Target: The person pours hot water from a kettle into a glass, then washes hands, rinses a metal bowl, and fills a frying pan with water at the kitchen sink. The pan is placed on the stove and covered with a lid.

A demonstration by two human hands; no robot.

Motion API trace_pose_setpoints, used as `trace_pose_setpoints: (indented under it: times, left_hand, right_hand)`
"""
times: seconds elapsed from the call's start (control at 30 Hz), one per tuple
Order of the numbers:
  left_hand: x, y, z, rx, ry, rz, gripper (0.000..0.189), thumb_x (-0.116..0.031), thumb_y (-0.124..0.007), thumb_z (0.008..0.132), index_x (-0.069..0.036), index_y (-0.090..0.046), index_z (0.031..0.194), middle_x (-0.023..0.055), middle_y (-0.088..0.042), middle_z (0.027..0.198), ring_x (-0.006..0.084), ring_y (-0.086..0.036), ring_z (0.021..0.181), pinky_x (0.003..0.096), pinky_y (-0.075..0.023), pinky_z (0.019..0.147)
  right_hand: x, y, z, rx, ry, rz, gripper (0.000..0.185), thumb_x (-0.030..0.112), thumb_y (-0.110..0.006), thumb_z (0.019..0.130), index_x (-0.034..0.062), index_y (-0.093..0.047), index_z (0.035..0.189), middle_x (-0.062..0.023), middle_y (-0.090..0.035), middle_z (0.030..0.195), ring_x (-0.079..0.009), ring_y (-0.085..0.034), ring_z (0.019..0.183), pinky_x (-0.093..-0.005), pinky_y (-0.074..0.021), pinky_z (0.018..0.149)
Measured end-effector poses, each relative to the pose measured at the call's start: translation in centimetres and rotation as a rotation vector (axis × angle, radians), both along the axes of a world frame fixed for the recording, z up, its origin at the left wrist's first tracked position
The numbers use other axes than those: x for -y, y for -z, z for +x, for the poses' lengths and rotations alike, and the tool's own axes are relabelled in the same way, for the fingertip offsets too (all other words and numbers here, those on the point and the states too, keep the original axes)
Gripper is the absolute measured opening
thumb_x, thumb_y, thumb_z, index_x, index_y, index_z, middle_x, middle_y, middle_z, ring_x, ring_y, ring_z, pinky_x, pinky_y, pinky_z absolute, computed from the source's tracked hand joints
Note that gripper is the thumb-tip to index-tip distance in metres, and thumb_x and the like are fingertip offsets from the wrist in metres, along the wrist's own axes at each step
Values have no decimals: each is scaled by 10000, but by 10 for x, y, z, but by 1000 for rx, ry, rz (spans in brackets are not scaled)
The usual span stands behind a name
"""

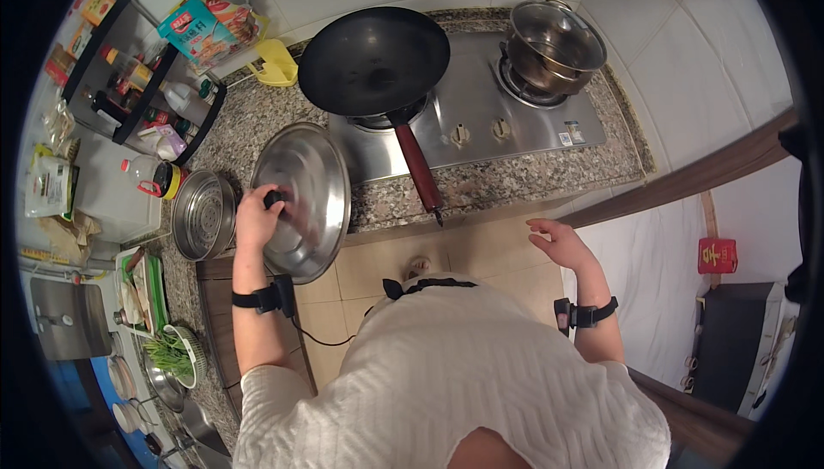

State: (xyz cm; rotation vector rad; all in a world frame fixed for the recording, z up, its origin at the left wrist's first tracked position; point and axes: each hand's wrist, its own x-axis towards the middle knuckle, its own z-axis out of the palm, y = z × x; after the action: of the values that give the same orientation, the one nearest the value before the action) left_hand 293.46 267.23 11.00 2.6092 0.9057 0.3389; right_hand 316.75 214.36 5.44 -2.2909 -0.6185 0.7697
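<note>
My left hand (259, 217) grips the black knob of a large steel wok lid (313, 176), which is tilted at the counter's edge, left of the stove. Whether the lid's rim touches the counter I cannot tell. On the left burner sits a black wok (373, 60), with nothing visible inside; its dark red handle (417, 163) points towards me over the counter edge. My right hand (555, 242) hangs in the air in front of the counter, fingers apart and slightly bent, holding nothing. Beside my left hand stands a round steel steamer basket (205, 215) with a perforated bottom.
A steel pot with a glass lid (555, 50) stands on the right burner of the gas stove (476, 96). Bottles and packets crowd a black rack (168, 92) at the left. Farther down that counter are a cutting board (154, 282) and a basket of green vegetables (177, 353).
</note>
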Motion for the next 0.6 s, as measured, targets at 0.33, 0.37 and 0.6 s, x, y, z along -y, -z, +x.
trace_pose_setpoints:
  times: [0.33, 0.37, 0.6]
  left_hand:
    - [-9, 45, 33, -225, -40, 109, 372, -184, -749, 752, -155, -651, 1109, 121, -611, 1093, 335, -631, 960, 421, -525, 807]
    - [-12, 46, 36, -227, -50, 113, 374, -184, -748, 754, -156, -649, 1113, 119, -606, 1103, 333, -633, 959, 420, -527, 804]
    - [-41, 63, 39, -268, -81, 114, 376, -200, -736, 769, -181, -648, 1134, 113, -594, 1138, 319, -639, 960, 413, -531, 805]
  right_hand:
    - [-99, -23, -21, -613, 27, 454, 475, 314, -497, 997, 76, -421, 1401, -102, -608, 1231, -169, -592, 1075, -314, -468, 906]
    - [-111, -22, -21, -683, 44, 524, 488, 334, -485, 1001, 81, -406, 1411, -109, -607, 1226, -173, -592, 1076, -318, -468, 910]
    - [-189, -20, -7, -1106, 140, 776, 464, 355, -450, 1003, 54, -445, 1355, -135, -629, 1148, -240, -624, 1026, -363, -512, 866]
